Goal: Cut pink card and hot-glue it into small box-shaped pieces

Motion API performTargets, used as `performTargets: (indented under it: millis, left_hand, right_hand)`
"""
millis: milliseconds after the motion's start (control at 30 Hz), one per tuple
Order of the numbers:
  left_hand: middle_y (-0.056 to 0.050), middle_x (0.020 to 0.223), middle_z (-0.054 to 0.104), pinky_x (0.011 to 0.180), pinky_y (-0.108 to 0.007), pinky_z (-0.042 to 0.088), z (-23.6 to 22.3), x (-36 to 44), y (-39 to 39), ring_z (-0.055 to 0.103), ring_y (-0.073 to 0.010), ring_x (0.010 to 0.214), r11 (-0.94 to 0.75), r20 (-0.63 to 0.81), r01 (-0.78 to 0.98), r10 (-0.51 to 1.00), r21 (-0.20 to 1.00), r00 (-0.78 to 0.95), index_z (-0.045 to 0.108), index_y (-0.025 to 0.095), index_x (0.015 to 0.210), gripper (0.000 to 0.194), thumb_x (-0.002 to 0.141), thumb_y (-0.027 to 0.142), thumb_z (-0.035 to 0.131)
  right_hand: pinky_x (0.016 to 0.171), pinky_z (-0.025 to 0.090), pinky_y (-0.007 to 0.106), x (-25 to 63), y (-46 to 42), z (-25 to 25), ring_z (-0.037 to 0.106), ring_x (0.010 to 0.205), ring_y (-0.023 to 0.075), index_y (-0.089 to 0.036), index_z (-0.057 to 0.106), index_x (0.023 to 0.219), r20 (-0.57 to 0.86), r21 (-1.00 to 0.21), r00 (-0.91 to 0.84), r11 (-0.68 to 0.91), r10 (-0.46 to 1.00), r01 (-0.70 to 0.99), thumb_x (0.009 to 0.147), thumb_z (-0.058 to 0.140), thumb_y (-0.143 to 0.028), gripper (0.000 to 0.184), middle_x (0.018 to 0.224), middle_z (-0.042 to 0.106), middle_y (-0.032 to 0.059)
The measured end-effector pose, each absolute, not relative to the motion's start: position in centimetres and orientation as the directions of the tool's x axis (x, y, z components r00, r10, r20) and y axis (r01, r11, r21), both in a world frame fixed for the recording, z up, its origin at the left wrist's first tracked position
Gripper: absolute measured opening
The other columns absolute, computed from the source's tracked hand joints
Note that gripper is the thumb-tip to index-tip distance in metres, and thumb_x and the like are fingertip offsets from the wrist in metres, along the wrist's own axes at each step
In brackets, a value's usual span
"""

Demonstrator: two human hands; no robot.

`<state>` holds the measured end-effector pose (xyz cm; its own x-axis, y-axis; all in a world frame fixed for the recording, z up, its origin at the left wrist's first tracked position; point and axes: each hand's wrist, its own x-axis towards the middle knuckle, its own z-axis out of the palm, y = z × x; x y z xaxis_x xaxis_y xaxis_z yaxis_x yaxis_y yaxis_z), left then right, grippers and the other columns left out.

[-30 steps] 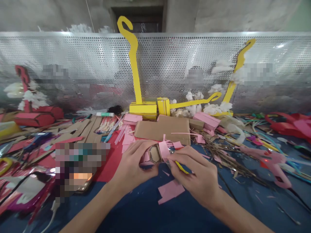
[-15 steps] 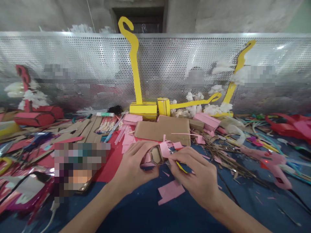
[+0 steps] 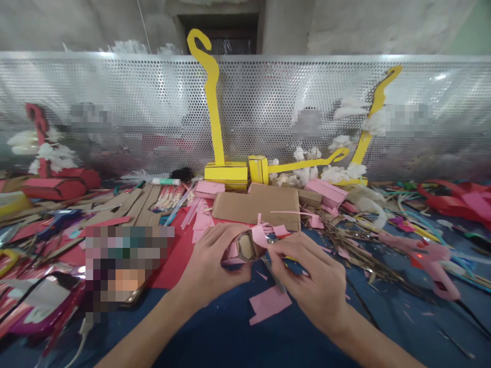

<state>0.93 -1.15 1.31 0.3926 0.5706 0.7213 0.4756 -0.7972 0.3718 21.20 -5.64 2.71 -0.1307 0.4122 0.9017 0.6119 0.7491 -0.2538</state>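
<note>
My left hand [image 3: 215, 263] is wrapped round a small many-sided cardboard box [image 3: 246, 247], partly faced with pink paper. Its open end shows bare brown cardboard. From its right side sticks a pink paper flap [image 3: 260, 236], whose lower edge is pinched between the thumb and fingertips of my right hand [image 3: 307, 273]. Just below the right fingertips lie scissors [image 3: 274, 272], partly hidden by that hand. Nearer to me is a cut piece of pink paper [image 3: 270, 305], flat on the blue table.
A pink glue gun [image 3: 425, 255] with a red light lies at the right. Behind the hands stand a brown cardboard sheet [image 3: 261, 202] and a yellow hooked paper figure [image 3: 215, 112], before a perforated metal panel [image 3: 134, 102]. Red paper [image 3: 172, 260] and cardboard strips [image 3: 130, 204] spread left.
My right hand has shifted slightly right and down at the flap, uncovering more of the scissors. The pink flap looks bent a little more. My left hand and the box stay nearly still.
</note>
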Motion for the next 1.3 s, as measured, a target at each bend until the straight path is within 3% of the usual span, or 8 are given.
performTargets:
  millis: [467, 1300]
  left_hand:
    - [-0.002, 0.116, 0.070, 0.094, -0.036, 0.052, 1.6, 0.9, -1.2, 0.066, -0.0220, 0.107, -0.792, 0.726, 0.483, 0.574, 0.375, 0.378, 0.056, 0.028, 0.126, 0.062, 0.069, 0.007, 0.070]
    - [-0.003, 0.115, 0.071, 0.093, -0.036, 0.053, 1.5, 0.9, -1.2, 0.066, -0.0222, 0.106, -0.792, 0.732, 0.493, 0.567, 0.360, 0.377, 0.055, 0.027, 0.126, 0.060, 0.070, 0.009, 0.070]
  right_hand:
    - [0.072, 0.053, 0.038, 21.6, -5.1, 1.8, 0.065, 0.072, 0.0187, -0.020, 0.066, 0.102, 0.895, -0.094, -0.293, 0.782, 0.338, 0.616, 0.085, 0.070, 0.002, 0.028, 0.082, 0.074, 0.0037]
    - [0.071, 0.048, 0.037, 21.9, -5.2, 1.4, 0.062, 0.073, 0.0178, -0.019, 0.064, 0.104, 0.851, -0.063, -0.372, 0.776, 0.370, 0.628, 0.088, 0.069, 0.000, 0.025, 0.085, 0.074, 0.0032]
